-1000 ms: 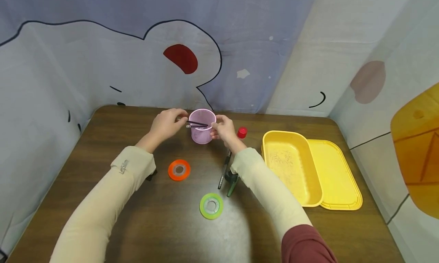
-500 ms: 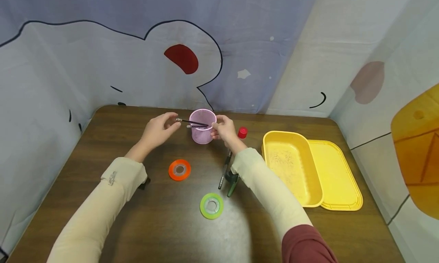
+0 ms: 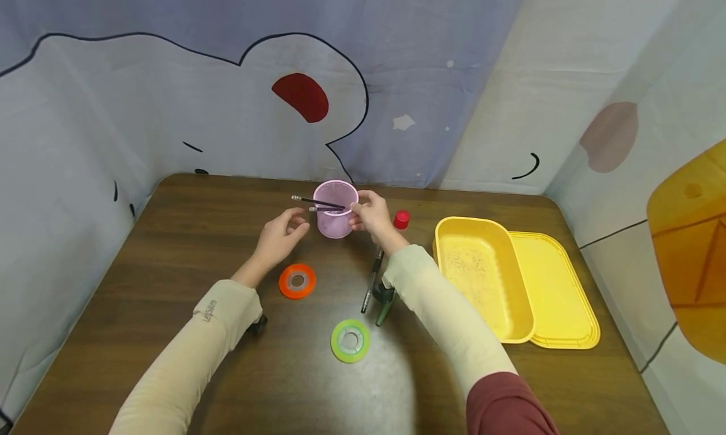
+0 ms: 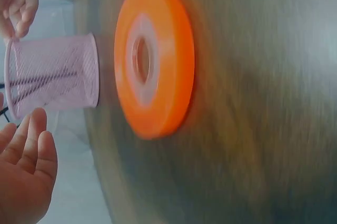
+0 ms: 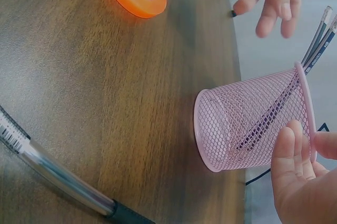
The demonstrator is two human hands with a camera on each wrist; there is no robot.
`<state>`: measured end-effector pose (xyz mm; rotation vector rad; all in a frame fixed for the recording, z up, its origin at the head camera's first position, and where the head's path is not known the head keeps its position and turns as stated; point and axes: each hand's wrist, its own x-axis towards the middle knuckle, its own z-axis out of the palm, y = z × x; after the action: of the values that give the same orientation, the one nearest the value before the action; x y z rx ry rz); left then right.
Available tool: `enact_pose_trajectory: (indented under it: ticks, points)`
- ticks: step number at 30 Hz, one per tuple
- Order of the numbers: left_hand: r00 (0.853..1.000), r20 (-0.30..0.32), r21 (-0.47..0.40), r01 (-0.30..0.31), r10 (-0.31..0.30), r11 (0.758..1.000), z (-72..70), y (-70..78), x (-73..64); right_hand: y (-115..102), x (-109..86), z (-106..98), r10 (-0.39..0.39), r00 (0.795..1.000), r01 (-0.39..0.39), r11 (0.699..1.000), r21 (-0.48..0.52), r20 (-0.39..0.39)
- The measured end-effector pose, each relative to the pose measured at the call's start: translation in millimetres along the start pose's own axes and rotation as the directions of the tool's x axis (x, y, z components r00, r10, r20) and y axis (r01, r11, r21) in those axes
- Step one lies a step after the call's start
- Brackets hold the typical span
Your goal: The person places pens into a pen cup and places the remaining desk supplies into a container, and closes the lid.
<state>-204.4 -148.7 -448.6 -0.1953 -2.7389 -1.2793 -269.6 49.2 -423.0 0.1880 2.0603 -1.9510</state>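
Note:
A pink mesh pen holder (image 3: 334, 226) stands upright near the table's back edge, with two dark pencils (image 3: 317, 202) leaning in it, eraser ends over its left rim. My right hand (image 3: 372, 217) pinches the holder's right rim, thumb over the edge and fingers along the outer wall, as the right wrist view shows. Just left of the holder, my left hand (image 3: 279, 236) is apart from it, fingers relaxed and holding nothing. An orange tape roll (image 3: 297, 281) lies close to the left wrist; in the left wrist view the left hand (image 4: 26, 176) is beside the holder.
A green tape roll (image 3: 350, 341) lies in front. Under my right forearm are a clear-barrelled pen (image 3: 371, 284) and a green item (image 3: 384, 310), partly hidden. A red-capped thing (image 3: 401, 219) sits behind that wrist. To the right are a yellow tub (image 3: 482, 277) and yellow lid (image 3: 561, 290).
My left hand has come off the pencil's end, drawn back left, then moved lower and right beside the holder. The pencils stay leaning in the holder. My right hand keeps its place.

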Motion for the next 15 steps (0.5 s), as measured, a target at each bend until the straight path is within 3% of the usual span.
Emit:
enact_pose_trajectory:
  ticks: [5,10,15]
  points:
    - [0.999,0.022,-0.106,0.046,-0.044,0.993,13.8,5.7,-0.8,0.4,0.3,-0.2,-0.006,1.000,0.006,1.000,-0.002,0.000]
    - [0.996,0.022,-0.228,0.092,-0.089,0.969,26.2,10.2,0.6,0.5,0.8,-0.4,-0.004,1.000,0.004,1.000,-0.010,-0.002]
    - [0.995,0.000,-0.265,0.097,-0.100,0.959,37.1,19.5,1.2,-0.2,0.1,-0.2,-0.004,1.000,0.004,1.000,-0.015,-0.001]
